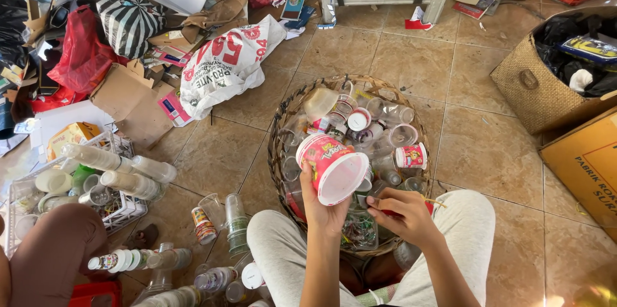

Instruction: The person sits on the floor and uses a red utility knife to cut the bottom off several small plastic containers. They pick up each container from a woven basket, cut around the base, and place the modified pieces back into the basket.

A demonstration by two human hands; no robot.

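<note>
My left hand [323, 212] holds a cup [331, 168] above the near rim of the round basket [283, 124]; more cups lie in the basket beyond my fingers. My right hand [405, 215] sits just right of it, pinching a thin stick [434, 202]. Well left: wire crate [122, 146] with stacked cups. Far right: woven bin [533, 88], cardboard box [588, 166] nearer.

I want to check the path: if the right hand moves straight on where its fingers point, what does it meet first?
Probably the pink-and-white cup in the left hand: the right hand points left, toward the cup's open rim. Depth is unclear.
</note>
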